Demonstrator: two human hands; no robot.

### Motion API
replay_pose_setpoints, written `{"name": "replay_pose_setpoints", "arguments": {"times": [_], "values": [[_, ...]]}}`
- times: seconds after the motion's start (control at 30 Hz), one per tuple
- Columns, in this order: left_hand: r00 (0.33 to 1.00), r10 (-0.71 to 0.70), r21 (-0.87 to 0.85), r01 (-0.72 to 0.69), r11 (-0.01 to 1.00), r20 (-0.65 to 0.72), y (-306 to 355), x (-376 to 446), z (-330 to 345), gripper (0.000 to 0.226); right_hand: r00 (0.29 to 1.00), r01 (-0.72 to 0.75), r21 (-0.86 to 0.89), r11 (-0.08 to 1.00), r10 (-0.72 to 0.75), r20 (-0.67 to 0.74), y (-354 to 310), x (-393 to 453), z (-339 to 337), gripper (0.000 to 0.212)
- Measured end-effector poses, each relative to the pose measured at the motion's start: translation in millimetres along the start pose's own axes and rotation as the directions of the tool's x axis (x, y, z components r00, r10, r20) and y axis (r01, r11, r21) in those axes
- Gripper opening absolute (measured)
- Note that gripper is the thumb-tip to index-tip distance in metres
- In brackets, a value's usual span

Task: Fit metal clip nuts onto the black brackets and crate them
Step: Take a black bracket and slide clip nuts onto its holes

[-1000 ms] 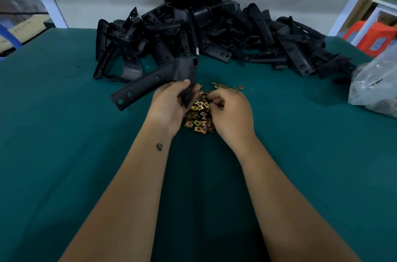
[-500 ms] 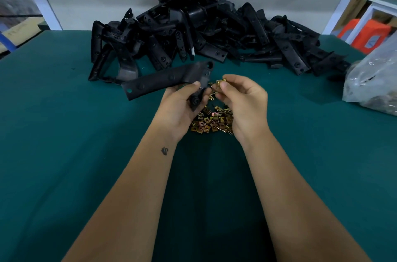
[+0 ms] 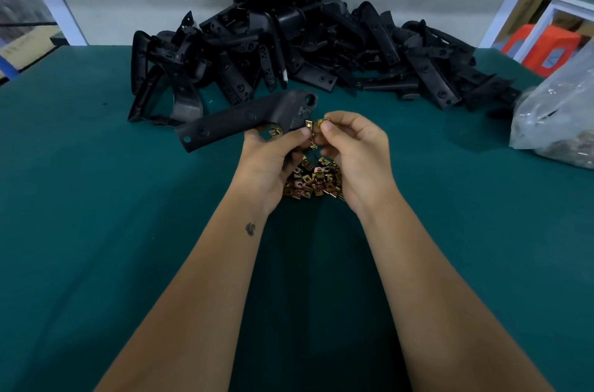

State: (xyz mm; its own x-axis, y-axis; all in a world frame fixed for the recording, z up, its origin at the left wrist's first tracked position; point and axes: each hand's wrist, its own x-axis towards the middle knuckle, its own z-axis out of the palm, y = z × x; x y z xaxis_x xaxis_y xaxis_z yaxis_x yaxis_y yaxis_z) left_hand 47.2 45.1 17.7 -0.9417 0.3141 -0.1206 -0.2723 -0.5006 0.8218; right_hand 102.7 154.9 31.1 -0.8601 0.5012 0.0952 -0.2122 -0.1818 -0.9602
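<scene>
My left hand (image 3: 271, 160) grips a long black bracket (image 3: 238, 120) by its right end, held above the green table with the long arm pointing left. My right hand (image 3: 353, 147) pinches a brass-coloured clip nut (image 3: 313, 125) between thumb and forefinger, right at the bracket's held end. Below both hands lies a small heap of loose clip nuts (image 3: 313, 183) on the table. A large pile of black brackets (image 3: 305, 48) fills the far side of the table.
The green table (image 3: 96, 199) stretches wide on both sides of my arms. A clear plastic bag (image 3: 556, 121) with small parts sits at the right edge. An orange stool (image 3: 543, 46) and cardboard boxes stand beyond the table.
My right hand has lifted off the clip nut heap with one nut and brought it to the bracket's end. My left hand raised and turned the bracket slightly.
</scene>
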Motion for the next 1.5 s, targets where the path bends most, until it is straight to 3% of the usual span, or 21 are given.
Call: {"name": "replay_pose_setpoints", "arguments": {"times": [0.17,0.33,0.57,1.07,1.5], "values": [[1.0,-0.005,-0.022,0.005,1.0,-0.024,5,0,0,0.037,1.0,0.005,0.021,1.0,-0.005,-0.004,3,1,-2,0.014],[0.996,-0.092,-0.157,0.094,0.983,0.022,9,-2,0,0.008,0.999,-0.003,0.134,0.991,0.008,-0.033,5,3,-4,0.014],[0.98,-0.117,-0.142,0.14,0.98,0.159,7,-5,1,0.014,1.0,-0.012,0.241,0.97,0.018,-0.022,5,5,-3,0.011],[0.972,-0.103,-0.082,0.122,0.989,0.212,7,-10,3,0.035,0.997,-0.042,0.31,0.95,0.059,-0.046,3,5,-2,0.01],[0.968,-0.042,-0.005,0.044,0.999,0.248,3,-7,0,0.026,0.985,-0.173,0.39,0.905,0.163,0.058,7,9,-8,0.011]]}}
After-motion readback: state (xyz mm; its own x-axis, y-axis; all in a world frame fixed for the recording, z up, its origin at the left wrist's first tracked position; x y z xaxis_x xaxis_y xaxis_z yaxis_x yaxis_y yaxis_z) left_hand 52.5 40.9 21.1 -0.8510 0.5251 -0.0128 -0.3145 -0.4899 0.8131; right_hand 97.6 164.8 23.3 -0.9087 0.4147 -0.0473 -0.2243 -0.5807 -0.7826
